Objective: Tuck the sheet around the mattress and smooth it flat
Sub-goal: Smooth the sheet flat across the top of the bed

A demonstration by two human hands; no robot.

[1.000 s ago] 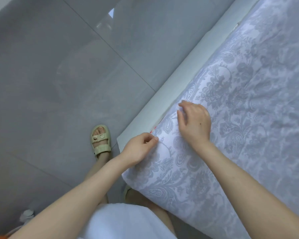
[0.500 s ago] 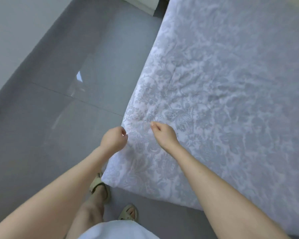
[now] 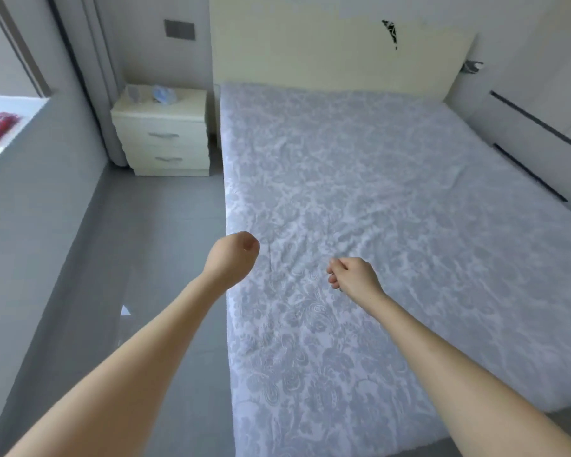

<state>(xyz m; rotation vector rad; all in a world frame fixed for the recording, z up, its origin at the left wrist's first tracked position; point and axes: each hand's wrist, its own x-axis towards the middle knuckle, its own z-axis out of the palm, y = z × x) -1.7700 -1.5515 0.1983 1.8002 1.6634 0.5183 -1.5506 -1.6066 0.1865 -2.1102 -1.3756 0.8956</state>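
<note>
A white sheet with a grey floral pattern covers the whole mattress, from the headboard down to the near end, with shallow wrinkles across its middle. My left hand hovers over the bed's left edge, curled into a loose fist with nothing in it. My right hand is raised above the sheet's near-middle, fingers curled in, also holding nothing. Neither hand touches the sheet.
A cream headboard stands at the far end. A cream bedside cabinet with two drawers sits left of the bed. Grey tiled floor runs along the left side. White cupboards stand close on the right.
Both hands let go of the sheet's near corner edge and lifted up. My view rose from the corner and floor to take in the whole bed.
</note>
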